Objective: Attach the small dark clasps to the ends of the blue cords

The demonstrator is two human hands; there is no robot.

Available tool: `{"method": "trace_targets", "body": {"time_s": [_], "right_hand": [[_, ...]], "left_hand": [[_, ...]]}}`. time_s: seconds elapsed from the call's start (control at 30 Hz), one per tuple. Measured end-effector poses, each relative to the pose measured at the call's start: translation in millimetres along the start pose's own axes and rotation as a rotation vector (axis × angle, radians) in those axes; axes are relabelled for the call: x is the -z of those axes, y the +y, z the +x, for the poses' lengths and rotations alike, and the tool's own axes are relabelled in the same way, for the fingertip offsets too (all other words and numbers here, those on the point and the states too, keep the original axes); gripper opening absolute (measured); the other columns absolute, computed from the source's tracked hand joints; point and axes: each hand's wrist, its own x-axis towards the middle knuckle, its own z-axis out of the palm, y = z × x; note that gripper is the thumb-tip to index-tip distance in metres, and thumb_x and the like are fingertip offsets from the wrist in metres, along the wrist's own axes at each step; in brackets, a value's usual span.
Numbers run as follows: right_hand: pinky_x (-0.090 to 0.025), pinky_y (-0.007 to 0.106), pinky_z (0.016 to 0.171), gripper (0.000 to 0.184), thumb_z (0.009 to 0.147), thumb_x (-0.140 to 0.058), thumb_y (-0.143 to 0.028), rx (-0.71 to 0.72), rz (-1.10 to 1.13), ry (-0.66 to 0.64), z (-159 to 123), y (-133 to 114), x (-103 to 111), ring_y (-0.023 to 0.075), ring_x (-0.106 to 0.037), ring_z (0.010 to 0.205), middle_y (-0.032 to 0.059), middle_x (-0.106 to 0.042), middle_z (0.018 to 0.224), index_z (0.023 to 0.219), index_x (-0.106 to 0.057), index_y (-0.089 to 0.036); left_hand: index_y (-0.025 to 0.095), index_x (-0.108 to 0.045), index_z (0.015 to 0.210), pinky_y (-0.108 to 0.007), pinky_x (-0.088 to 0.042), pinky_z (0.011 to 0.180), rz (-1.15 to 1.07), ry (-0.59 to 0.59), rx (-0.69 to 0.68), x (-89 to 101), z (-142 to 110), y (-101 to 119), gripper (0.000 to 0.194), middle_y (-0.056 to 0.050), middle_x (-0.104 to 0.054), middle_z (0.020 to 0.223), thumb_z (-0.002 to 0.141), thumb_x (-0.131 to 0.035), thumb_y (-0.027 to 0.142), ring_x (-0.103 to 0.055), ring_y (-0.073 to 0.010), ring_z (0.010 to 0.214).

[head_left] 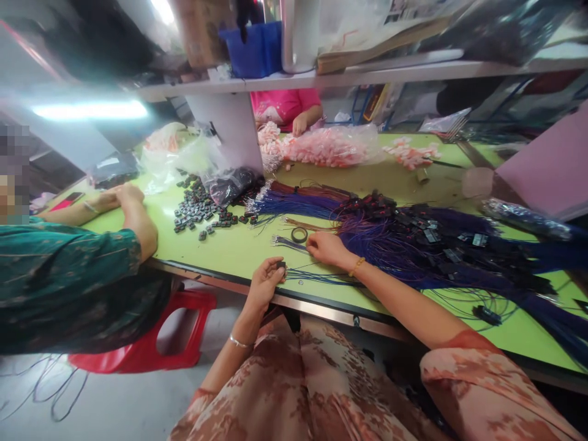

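At the front edge of the green table, my left hand pinches a small black plastic connector. Blue wires trail from this connector to the right across the tabletop. My right hand is closed, its fingertips on a few thin dark wires whose metal-tipped ends point left. Just behind those fingertips lies a black ring, like a tape roll. A large heap of blue wires with black connectors spreads beyond my right wrist. What exactly sits between my right fingertips is too small to see clearly.
Loose black connectors are scattered at left, near a dark plastic bag. A co-worker's arms rest on the table there, above a red stool. Another person sits opposite, behind pink-white parts. A shelf spans overhead.
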Motion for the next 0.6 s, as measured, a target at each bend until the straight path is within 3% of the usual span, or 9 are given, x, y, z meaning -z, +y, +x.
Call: {"method": "trace_targets", "body": {"time_s": [0.13,0.37,0.6], "right_hand": [[-0.038,0.026,0.068,0.018,0.085,-0.046,-0.018,0.040,-0.036,0.017,-2,-1,-3,0.0198,-0.062,0.084,0.0088,-0.069,0.094,0.088,-0.065,-0.016],[-0.039,0.030,0.068,0.023,0.084,-0.047,-0.017,0.060,-0.271,0.009,-3,-8,-2,0.0265,-0.063,0.085,0.0189,-0.066,0.100,0.103,-0.059,-0.009],[-0.032,0.025,0.062,0.016,0.084,-0.047,-0.022,0.126,0.088,0.127,5,-24,5,0.0156,-0.056,0.068,0.0067,-0.068,0.080,0.086,-0.061,-0.015]], "left_hand": [[0.015,-0.064,0.100,-0.022,-0.046,0.063,0.003,0.004,-0.004,1.3,1,-2,0.039,-0.002,-0.063,0.078,0.067,-0.076,0.032,-0.058,-0.0101,0.068],[0.015,-0.063,0.101,-0.022,-0.045,0.063,0.004,-0.016,-0.023,1.0,1,-2,0.040,-0.002,-0.063,0.078,0.068,-0.075,0.033,-0.058,-0.0100,0.069],[0.015,-0.062,0.101,-0.022,-0.045,0.063,-0.008,-0.024,-0.027,-3.0,3,1,0.039,-0.002,-0.062,0.077,0.068,-0.075,0.032,-0.058,-0.0103,0.069]]}}
